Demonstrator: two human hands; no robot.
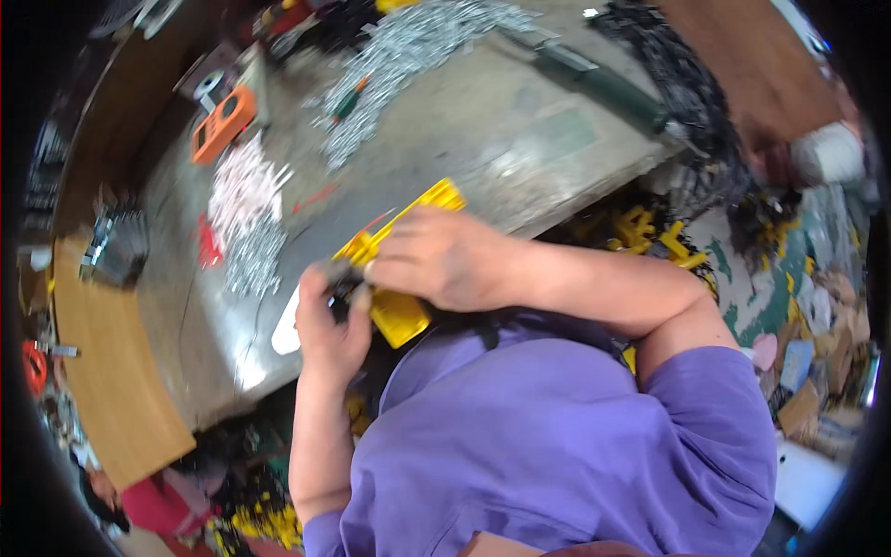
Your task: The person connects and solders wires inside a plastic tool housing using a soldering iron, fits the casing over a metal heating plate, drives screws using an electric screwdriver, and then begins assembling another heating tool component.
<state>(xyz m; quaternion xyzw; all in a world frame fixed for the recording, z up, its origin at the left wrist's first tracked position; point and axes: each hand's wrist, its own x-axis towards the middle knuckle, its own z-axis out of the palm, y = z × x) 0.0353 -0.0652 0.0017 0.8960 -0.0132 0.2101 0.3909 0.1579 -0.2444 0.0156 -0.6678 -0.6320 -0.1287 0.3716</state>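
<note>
My right hand (436, 255) lies over a long yellow plastic part (401, 314) and grips it at the near edge of the grey workbench (483, 139). My left hand (327, 325) is closed around a small dark tool or piece (342, 278) pressed against the yellow part's left side. What exactly the dark piece is stays hidden by my fingers. A red strip (369, 225) pokes out beside the yellow part.
Piles of small silver metal pieces (408, 46) and white pieces (243, 186) lie on the bench, with an orange tool (223, 123) at the far left. A dark green power tool (603, 79) lies at the back. More yellow parts (650, 232) sit below the bench on the right.
</note>
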